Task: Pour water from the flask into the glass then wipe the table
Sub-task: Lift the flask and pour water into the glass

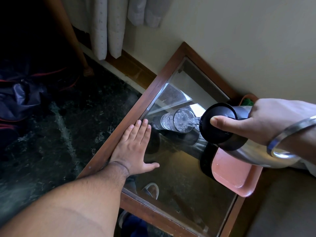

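You will find nothing to read here: no word, label, brand, number or sign shows on any surface. The steel flask with its black collar and lid (222,127) carries no legible marking, and neither does the clear drinking glass (174,121) at its nine o'clock. The pink plastic tray (234,175) at the flask's six o'clock is plain too.

We're in a home room here: pale curtains (109,28) hanging to a wooden skirting board (131,67), glass-topped wooden side table (164,74), dark marble floor (68,117)
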Action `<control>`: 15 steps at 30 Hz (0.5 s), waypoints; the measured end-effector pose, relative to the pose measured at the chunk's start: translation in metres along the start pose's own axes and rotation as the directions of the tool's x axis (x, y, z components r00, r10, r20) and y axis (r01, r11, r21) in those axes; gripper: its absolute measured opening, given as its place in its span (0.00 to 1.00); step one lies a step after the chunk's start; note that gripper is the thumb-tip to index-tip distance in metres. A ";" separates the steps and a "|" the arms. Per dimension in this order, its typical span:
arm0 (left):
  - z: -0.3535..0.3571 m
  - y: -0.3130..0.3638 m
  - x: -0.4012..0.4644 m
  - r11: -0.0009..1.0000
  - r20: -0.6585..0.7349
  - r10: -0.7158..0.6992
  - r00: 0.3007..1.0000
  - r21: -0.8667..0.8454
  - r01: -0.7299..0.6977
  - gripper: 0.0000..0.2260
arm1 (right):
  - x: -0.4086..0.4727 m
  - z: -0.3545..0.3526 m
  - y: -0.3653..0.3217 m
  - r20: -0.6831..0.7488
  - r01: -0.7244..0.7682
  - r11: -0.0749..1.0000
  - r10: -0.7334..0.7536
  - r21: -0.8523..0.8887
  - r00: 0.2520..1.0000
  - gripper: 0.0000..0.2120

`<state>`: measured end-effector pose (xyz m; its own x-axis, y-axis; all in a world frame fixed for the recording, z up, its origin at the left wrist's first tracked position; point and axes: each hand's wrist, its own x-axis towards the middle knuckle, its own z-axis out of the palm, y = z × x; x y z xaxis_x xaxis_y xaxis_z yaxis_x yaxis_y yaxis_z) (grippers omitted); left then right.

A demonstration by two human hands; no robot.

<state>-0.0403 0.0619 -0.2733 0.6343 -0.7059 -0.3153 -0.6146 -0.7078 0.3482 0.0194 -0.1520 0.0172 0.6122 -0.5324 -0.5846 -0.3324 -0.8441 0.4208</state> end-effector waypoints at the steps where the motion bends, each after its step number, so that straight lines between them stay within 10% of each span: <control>1: 0.000 0.000 0.000 1.000 -0.001 0.000 1.000 0.001 0.000 0.59 | 0.000 0.000 -0.001 0.001 0.001 1.000 -0.001 0.004 1.000 0.44; 15: 0.001 0.000 0.000 1.000 0.005 -0.008 1.000 0.029 0.008 0.60 | -0.003 0.005 0.001 0.025 -0.001 0.998 -0.001 0.065 1.000 0.47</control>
<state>-0.0411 0.0621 -0.2741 0.6369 -0.7000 -0.3229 -0.6228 -0.7141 0.3197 0.0141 -0.1516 0.0158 0.5946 -0.5332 -0.6018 -0.3785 -0.8460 0.3756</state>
